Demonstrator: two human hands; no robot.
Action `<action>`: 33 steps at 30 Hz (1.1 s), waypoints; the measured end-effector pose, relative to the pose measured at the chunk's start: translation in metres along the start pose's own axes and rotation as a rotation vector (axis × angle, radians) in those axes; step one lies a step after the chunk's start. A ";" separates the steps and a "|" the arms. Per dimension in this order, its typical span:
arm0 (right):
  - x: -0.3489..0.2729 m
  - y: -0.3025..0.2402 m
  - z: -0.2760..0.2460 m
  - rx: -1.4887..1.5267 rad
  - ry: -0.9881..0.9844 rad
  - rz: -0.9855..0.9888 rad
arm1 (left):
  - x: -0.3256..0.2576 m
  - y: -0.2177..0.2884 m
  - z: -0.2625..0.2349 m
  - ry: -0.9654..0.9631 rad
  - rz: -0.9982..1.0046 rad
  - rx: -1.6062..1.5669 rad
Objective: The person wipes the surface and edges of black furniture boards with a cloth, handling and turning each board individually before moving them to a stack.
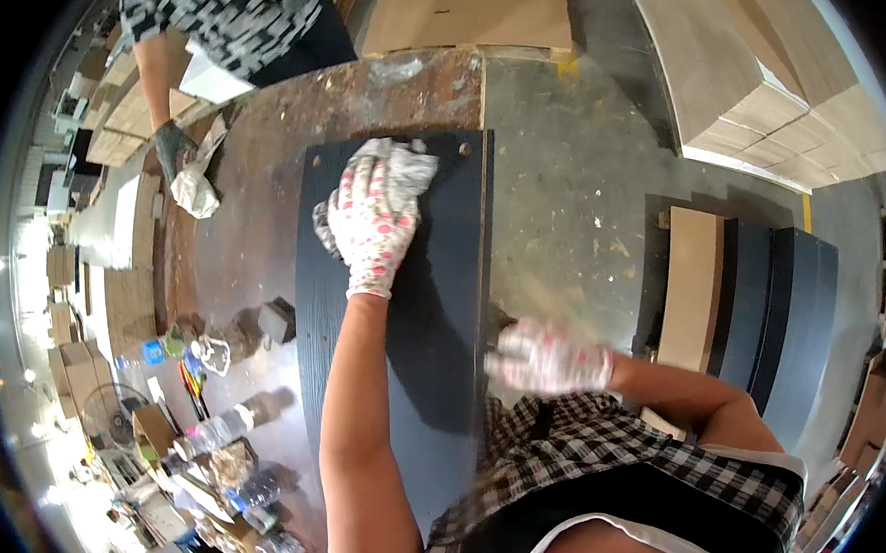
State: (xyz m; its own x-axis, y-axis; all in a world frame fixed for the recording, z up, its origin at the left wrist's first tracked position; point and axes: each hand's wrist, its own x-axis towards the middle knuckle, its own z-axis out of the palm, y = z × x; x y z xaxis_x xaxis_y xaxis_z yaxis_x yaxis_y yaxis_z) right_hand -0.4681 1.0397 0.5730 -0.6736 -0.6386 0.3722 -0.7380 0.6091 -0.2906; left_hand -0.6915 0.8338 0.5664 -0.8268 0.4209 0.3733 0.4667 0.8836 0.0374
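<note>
A long dark blue-grey board (431,342) with a wood-grain surface lies on the brown worktable (251,236). My left hand (372,220), in a white glove with pink-red spots, presses a crumpled grey-and-white cloth (413,178) onto the board's far part. The cloth bulges out on both sides of the hand. Two small round brown spots show near the board's far corners. My right hand (550,356), in a matching glove, hovers beside the board's right edge. Motion blurs its fingers, and nothing held shows in it.
Across the table a co-worker's gloved hand (173,150) holds a pale cloth (196,187). Plastic bottles (216,431), a dark block (276,321) and colourful pens (192,388) sit at left. Stacked boards (745,306) and a pallet of flat cardboard (753,70) stand at right.
</note>
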 end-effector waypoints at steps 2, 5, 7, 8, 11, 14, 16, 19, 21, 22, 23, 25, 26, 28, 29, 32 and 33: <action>0.011 0.045 -0.007 -0.087 0.192 0.156 | -0.021 0.019 -0.016 -0.065 0.072 -0.068; 0.039 0.105 -0.013 -0.052 0.367 0.391 | -0.082 0.040 -0.056 -0.148 0.100 -0.200; 0.042 0.095 -0.012 -0.032 0.263 0.406 | -0.138 0.050 -0.090 -0.219 0.088 -0.245; 0.036 0.080 -0.006 -0.053 0.265 0.361 | -0.170 0.053 -0.106 -0.245 0.069 -0.267; -0.002 -0.013 0.016 -0.106 0.033 0.095 | -0.279 0.060 -0.146 -0.311 0.017 -0.197; -0.015 -0.093 0.022 0.221 -0.009 0.069 | -0.370 0.063 -0.181 -0.297 -0.075 -0.191; -0.014 -0.087 0.027 0.129 0.149 0.056 | -0.409 0.064 -0.199 -0.319 -0.147 -0.216; 0.008 -0.035 0.018 -0.050 0.134 0.362 | -0.445 0.065 -0.213 -0.399 -0.207 -0.211; 0.016 -0.032 0.018 -0.039 0.185 0.347 | -0.468 0.068 -0.215 -0.370 -0.216 -0.197; 0.013 -0.042 0.019 -0.096 0.193 0.300 | -0.477 0.069 -0.223 -0.391 -0.224 -0.204; 0.005 -0.066 0.027 -0.101 0.173 0.259 | -0.488 0.069 -0.230 -0.354 -0.232 -0.218; -0.036 -0.138 0.072 0.312 0.116 0.231 | -0.523 0.069 -0.238 -0.302 -0.246 -0.207; -0.049 -0.181 0.078 0.381 0.102 0.166 | -0.539 0.069 -0.241 -0.298 -0.266 -0.190; -0.058 -0.260 0.070 0.181 0.088 -0.043 | -0.563 0.074 -0.256 -0.254 -0.303 -0.138; -0.059 -0.264 0.067 0.174 0.068 -0.049 | -0.577 0.076 -0.263 -0.276 -0.331 -0.127; -0.034 -0.249 0.050 0.118 0.151 0.080 | -0.610 0.084 -0.280 -0.298 -0.451 -0.181; -0.022 -0.226 0.042 0.082 0.127 0.240 | -0.620 0.087 -0.280 -0.277 -0.465 -0.184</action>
State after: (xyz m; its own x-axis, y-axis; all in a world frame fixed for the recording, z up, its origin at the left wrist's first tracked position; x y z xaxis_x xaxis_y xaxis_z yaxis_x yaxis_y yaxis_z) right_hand -0.2882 0.8961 0.5934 -0.8228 -0.4134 0.3900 -0.5622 0.6925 -0.4521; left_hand -0.0509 0.5921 0.5980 -0.9982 0.0563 0.0229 0.0606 0.9487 0.3102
